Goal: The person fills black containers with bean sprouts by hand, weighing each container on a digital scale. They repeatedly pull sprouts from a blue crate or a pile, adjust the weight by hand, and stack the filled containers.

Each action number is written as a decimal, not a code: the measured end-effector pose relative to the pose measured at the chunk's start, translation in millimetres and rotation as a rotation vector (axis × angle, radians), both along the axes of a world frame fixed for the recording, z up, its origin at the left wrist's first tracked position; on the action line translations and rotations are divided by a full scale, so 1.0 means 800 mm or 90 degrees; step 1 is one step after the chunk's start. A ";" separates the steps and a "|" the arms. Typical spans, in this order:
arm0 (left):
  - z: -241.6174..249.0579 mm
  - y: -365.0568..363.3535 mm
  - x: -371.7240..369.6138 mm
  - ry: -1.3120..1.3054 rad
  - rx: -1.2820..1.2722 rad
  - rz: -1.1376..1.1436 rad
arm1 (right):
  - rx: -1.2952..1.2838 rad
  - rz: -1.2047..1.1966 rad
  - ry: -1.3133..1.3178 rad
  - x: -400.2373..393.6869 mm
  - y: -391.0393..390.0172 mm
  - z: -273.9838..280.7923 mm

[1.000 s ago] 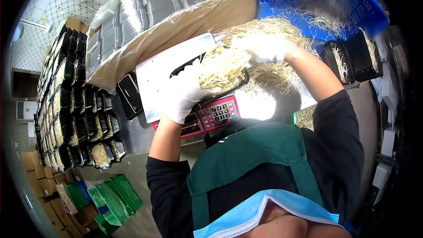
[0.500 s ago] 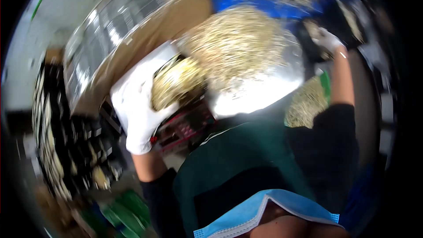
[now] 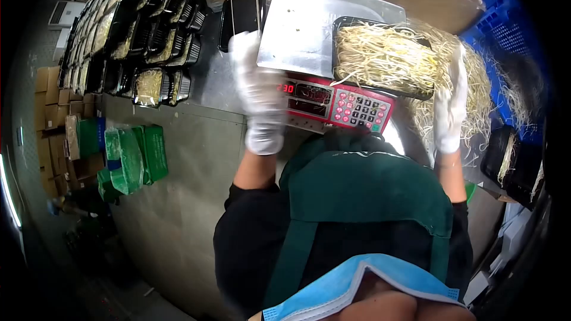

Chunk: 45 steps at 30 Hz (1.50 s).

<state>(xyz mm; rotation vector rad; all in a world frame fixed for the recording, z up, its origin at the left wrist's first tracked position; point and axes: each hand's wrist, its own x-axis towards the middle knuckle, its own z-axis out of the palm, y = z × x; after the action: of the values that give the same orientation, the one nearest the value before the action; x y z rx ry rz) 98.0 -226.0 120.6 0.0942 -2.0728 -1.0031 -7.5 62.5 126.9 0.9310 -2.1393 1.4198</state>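
A black tray filled with bean sprouts (image 3: 380, 56) rests on the right part of the metal pan (image 3: 300, 30) of a red scale (image 3: 363, 110). The scale's display is lit with red digits. My right hand (image 3: 451, 104), in a white glove, is upright beside the tray's right end, fingers stretched out; whether it touches the tray is unclear. Behind it lies a loose heap of sprouts (image 3: 479, 92). My left hand (image 3: 257, 92), also gloved, is at the scale's left edge below a phone (image 3: 246, 13); motion blurs its fingers.
Stacked black trays of sprouts (image 3: 157, 32) stand at the left end of the table. A blue crate (image 3: 502, 21) is at the upper right, with more black trays (image 3: 517, 163) below it. Green bags (image 3: 134, 157) and cardboard boxes (image 3: 53, 116) are at the lower left.
The filled tray, earlier in my left hand, now rests on the scale, and that hand is off it. My right hand has come from the far-right trays to its side. The view has turned left.
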 end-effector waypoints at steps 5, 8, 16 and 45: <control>0.019 0.078 -0.086 -0.098 -0.278 -0.237 | 0.340 0.029 0.011 -0.060 -0.047 0.030; 0.022 0.083 -0.111 -0.123 -0.422 -0.279 | 0.548 -0.007 0.074 -0.031 -0.059 0.032; 0.009 0.076 -0.123 -0.097 -0.328 -0.447 | 0.336 0.064 0.079 -0.053 -0.015 0.040; 0.043 0.062 -0.109 -0.395 -0.387 -0.310 | 0.201 -0.536 -0.033 0.076 0.152 -0.133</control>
<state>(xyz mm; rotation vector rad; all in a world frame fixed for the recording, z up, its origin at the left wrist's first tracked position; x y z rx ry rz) 10.6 -176.6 154.7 -0.4920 -2.9828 -0.5961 53.0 183.8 20.6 0.0174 -2.3884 0.6999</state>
